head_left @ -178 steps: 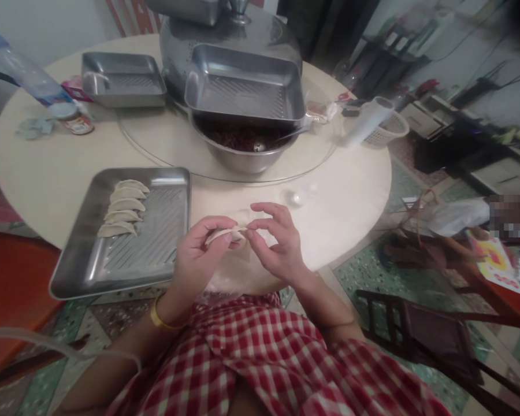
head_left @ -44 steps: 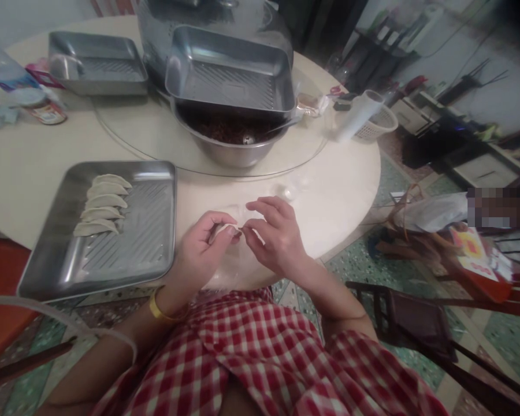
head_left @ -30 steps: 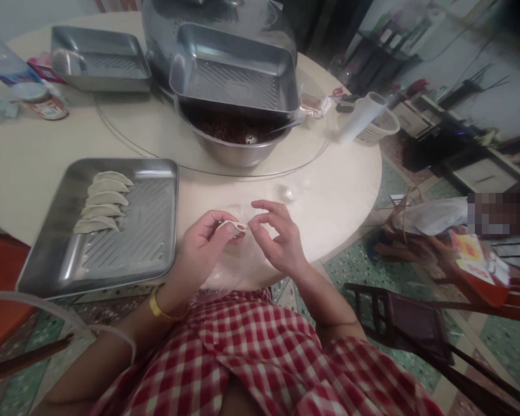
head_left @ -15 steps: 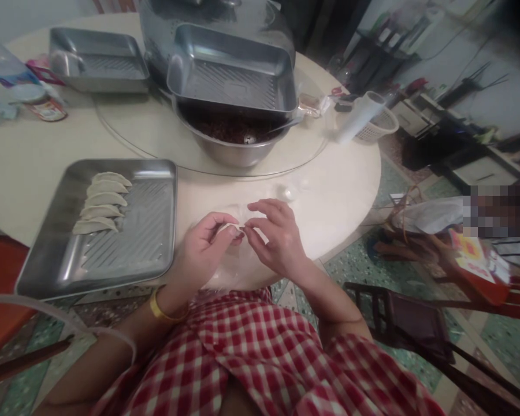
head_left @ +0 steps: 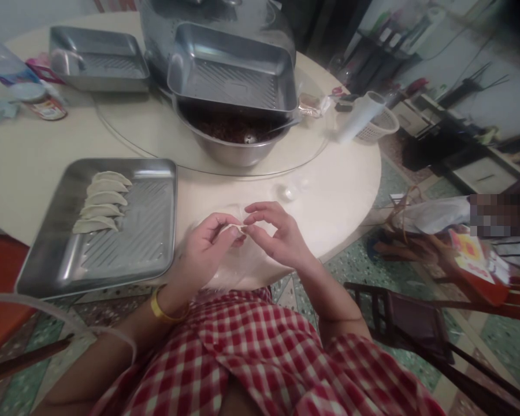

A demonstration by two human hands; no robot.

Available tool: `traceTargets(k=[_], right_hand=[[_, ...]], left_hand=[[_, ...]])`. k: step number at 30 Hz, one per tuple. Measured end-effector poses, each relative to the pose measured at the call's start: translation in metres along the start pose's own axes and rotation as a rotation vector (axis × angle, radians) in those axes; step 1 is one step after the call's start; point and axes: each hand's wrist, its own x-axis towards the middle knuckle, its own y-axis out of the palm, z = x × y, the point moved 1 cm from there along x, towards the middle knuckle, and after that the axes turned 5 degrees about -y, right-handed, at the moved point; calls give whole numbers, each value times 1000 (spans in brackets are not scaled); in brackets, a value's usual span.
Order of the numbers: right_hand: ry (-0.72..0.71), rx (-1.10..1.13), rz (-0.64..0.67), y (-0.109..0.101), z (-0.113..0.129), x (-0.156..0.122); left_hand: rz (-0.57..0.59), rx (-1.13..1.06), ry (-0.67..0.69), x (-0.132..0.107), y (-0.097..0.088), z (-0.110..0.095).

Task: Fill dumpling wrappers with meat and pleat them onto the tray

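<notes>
Between my hands, over the near edge of the table, is a small pale dumpling (head_left: 239, 229), mostly covered by fingers. My left hand (head_left: 205, 242) is closed around it, thumb on top. The thumb and fingertips of my right hand (head_left: 279, 237) pinch at its right end, the fingers arched. To the left, a metal tray (head_left: 149, 231) holds several folded dumplings (head_left: 106, 199) in one column. Beneath my hands lies a thin clear plastic sheet (head_left: 229, 268). A small white lump (head_left: 287, 192) sits just beyond my right hand; its kind is unclear.
A metal bowl of dark filling (head_left: 238, 153) stands ahead, with a metal tray (head_left: 234, 81) resting over it. Another tray (head_left: 99, 84), a jar (head_left: 43, 104) and a bottle (head_left: 4, 63) are back left. A plastic roll (head_left: 361, 115) and basket (head_left: 383, 124) stand right; a chair (head_left: 416, 318) is beside the table.
My right hand's thumb and fingers have shifted at the dumpling's right end, the fingers now more bent towards it. My left hand stays nearly in place; the tray has not moved.
</notes>
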Motion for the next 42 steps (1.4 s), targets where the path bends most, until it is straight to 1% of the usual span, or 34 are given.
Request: traceTargets(k=[5,9,11,15,19,23,26,31,33,35,39,42], right_hand=[[-105,-147,23,0,3,1],[-151,-231,-8,-1,1,1],[-133,-196,-14,-2,0,0],[-58,-41,-34,-2,-1,-4],[-58,33,-88,2,-3,-11],[-37,117,-181,6,-9,-15],[72,275,-196,6,-15,-11],[428,669,-106,8,-22,-4],[486,726,-100,9,-22,-3],[449,694,-115,10,-20,-2],[226,434,-149,14,-17,1],[139,314,-150,16,-18,4]], left_hand=[[7,28,23,-1,0,-1],[14,14,17,-1,0,1],[4,-4,10,0,0,2],[4,-85,-29,2,0,4],[4,-188,-72,2,1,-1],[-17,-234,-79,2,1,-9],[-40,-228,-68,1,0,-12],[-73,-240,-75,-1,-4,-12],[-79,-249,-83,-1,-4,-12],[-81,-254,-84,-1,-4,-14],[-100,-262,-72,-2,-7,-19],[-121,-265,-72,-4,-9,-21]])
